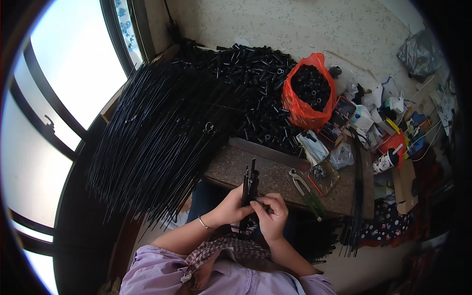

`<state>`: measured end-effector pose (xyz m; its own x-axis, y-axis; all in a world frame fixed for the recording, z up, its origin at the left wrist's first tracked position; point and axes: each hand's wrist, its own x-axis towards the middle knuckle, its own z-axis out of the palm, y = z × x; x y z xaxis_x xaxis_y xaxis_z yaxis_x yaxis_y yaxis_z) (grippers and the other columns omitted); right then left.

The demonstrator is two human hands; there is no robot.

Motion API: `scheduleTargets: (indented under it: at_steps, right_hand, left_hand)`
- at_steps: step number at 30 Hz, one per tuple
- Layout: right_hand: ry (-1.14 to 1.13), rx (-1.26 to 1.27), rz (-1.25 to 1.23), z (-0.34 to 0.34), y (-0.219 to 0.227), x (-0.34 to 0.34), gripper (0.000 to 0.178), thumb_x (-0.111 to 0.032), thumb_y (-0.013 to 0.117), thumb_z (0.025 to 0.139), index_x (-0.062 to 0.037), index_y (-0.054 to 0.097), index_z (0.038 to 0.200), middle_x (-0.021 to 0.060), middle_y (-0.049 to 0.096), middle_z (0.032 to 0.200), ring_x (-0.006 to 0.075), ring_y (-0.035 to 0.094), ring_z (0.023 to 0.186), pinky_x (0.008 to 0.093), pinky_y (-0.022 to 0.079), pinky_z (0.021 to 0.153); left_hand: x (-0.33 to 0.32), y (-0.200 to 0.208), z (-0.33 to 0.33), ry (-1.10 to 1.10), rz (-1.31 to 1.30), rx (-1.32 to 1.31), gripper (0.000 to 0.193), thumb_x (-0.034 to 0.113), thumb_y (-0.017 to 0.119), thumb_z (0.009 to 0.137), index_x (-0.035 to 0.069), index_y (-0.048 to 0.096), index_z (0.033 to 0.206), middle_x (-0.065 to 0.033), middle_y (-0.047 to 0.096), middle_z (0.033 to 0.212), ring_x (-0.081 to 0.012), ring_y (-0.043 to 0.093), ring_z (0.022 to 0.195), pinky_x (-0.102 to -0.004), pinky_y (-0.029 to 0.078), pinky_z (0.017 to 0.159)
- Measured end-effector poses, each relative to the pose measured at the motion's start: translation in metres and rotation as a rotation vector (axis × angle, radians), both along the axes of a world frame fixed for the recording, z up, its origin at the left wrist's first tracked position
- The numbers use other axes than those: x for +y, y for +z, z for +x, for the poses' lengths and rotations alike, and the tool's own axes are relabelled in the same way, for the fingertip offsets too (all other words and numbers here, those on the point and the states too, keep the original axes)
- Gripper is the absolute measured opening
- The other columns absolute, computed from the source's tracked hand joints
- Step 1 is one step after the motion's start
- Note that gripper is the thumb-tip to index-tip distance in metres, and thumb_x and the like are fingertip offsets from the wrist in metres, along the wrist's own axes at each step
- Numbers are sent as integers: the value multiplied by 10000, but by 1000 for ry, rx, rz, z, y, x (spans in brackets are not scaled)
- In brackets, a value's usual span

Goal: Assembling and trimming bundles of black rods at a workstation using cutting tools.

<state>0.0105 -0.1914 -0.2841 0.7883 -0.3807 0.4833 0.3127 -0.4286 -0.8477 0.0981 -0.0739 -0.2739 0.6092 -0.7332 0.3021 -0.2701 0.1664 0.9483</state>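
Note:
My left hand (229, 206) is closed around a small upright bunch of black rods (252, 179), held over my lap in front of the workbench edge. Thumb and fingers of my right hand (272, 216) are pinched together against the side of that bunch; what lies between them is too small to make out. Beyond my hands, on the brown bench (231, 164), rests a pair of pincers (306, 194) with green handles. Beside it is a shallow clear tray (332, 181) holding small metal bits.
A large spread of long thin black rods (152, 132) overhangs the bench's left side. Short black tubular parts (255, 73) are heaped behind. At right stand a red plastic bag (295, 110) of black parts, a phone (339, 118), a patterned cup (383, 163) and hanging black rods (355, 206).

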Motion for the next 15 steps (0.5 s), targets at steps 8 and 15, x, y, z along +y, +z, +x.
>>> scheduleTargets:
  at_steps: [8, 15]
  right_hand:
    - [287, 189, 784, 14, 7, -13, 465, 11, 754, 662, -63, 454, 1010, 8, 492, 916, 93, 502, 821, 232, 432, 739]
    - [81, -19, -148, 11, 56, -26, 240, -80, 768, 648, -17, 627, 832, 87, 565, 781, 200, 570, 714, 284, 464, 632]
  left_hand:
    - [-7, 0, -9, 55, -14, 96, 232, -100, 555, 719, 0, 544, 928, -60, 581, 847, -141, 559, 823, -272, 456, 752]
    - [-11, 16, -6, 217, -78, -69, 243, 5, 608, 738, -13, 531, 967, -28, 563, 840, -92, 546, 721, -246, 453, 608]
